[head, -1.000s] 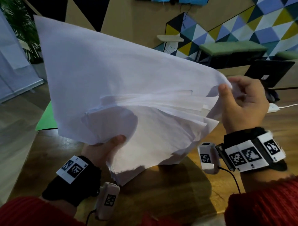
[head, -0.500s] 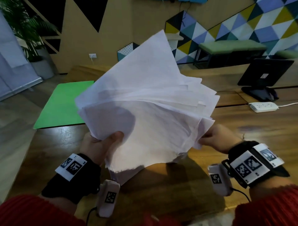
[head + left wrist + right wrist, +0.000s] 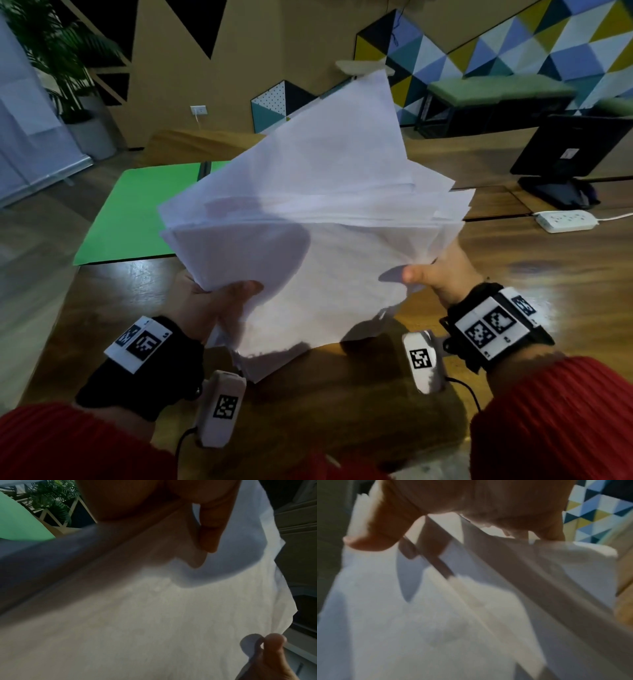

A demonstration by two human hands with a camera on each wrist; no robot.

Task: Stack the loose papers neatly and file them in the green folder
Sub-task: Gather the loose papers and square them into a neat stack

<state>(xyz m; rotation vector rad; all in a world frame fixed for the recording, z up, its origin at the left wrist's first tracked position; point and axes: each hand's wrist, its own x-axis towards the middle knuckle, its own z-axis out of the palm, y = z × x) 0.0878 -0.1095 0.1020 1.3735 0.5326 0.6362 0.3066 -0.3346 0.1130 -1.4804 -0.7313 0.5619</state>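
From the head view, the left hand [image 3: 205,305] and right hand [image 3: 442,274] each gripped the uneven papers [image 3: 308,240] above the table [image 3: 513,274], the green folder [image 3: 137,212] lying behind; the left wrist view showed a thumb pressed onto the sheets; the right wrist view likewise.

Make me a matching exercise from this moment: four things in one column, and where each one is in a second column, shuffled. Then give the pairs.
Things:
1. papers
2. green folder
3. power strip
4. monitor

Places:
A. lying white on the table at the right, cable running off to the right
B. held above the table between the left hand and right hand
C. standing at the far right on a dark base
D. lying flat on the table at the far left

Pairs: 1-B, 2-D, 3-A, 4-C
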